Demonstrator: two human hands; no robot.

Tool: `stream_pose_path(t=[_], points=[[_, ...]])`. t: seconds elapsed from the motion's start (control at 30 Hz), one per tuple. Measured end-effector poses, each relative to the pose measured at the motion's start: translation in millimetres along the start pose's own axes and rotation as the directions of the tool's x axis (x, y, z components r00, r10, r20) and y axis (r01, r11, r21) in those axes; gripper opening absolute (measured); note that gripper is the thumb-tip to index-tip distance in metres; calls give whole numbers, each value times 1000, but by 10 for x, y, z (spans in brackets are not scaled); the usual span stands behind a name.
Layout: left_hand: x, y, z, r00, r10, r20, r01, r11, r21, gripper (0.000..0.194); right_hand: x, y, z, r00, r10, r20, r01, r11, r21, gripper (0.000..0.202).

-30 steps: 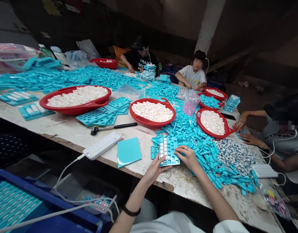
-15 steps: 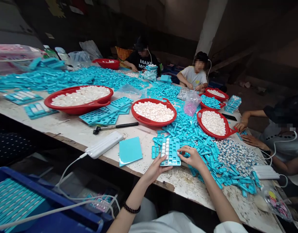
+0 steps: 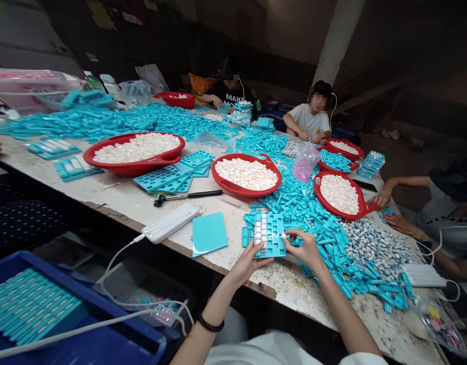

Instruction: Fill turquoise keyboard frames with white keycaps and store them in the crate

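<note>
While the left hand (image 3: 246,263) grips a turquoise slotted tray (image 3: 276,234) near the front edge of the table (image 3: 115,190), the right hand (image 3: 306,249) pinches a small white cap (image 3: 283,236) at the tray's right side.
At lower left, a blue crate (image 3: 115,329) holds turquoise panels in rows; then come a large red basket (image 3: 134,166) of white pieces, a white power bank (image 3: 170,223), a black-handled hammer (image 3: 188,195) just behind it and a flat turquoise square panel (image 3: 209,233). White caps stand in columns on the tray's left part, open slots to their right. Beyond the right hand, loose turquoise pieces (image 3: 332,256) spread towards white-and-blue bits (image 3: 374,248), with a co-worker's hands (image 3: 402,223) at far right.
</note>
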State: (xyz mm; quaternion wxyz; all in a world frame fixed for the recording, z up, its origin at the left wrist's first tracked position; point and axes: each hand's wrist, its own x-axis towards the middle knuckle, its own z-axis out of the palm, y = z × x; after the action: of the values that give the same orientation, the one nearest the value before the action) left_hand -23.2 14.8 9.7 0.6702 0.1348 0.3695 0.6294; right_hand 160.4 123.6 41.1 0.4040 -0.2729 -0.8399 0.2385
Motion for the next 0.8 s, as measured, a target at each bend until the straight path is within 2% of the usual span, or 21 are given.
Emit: stream_pose_path(t=[0.13, 0.3, 0.43, 0.8], points=[[31, -38, -38, 1000, 11, 0, -11, 1000, -25, 55, -79, -212, 138, 997, -18, -75, 24, 997, 77, 14], [56, -80, -68, 999, 13, -43, -14, 999, -34, 64, -169, -371, 362, 991, -132, 18, 128, 980, 153, 15], [50, -67, -56, 1000, 8, -25, -9, 999, -38, 61, -182, -323, 424, 991, -135, -20, 136, 976, 169, 14], [30, -52, -25, 1000, 3, -29, -4, 998, -66, 61, -214, -184, 444, 993, -91, 76, 75, 979, 190, 15]])
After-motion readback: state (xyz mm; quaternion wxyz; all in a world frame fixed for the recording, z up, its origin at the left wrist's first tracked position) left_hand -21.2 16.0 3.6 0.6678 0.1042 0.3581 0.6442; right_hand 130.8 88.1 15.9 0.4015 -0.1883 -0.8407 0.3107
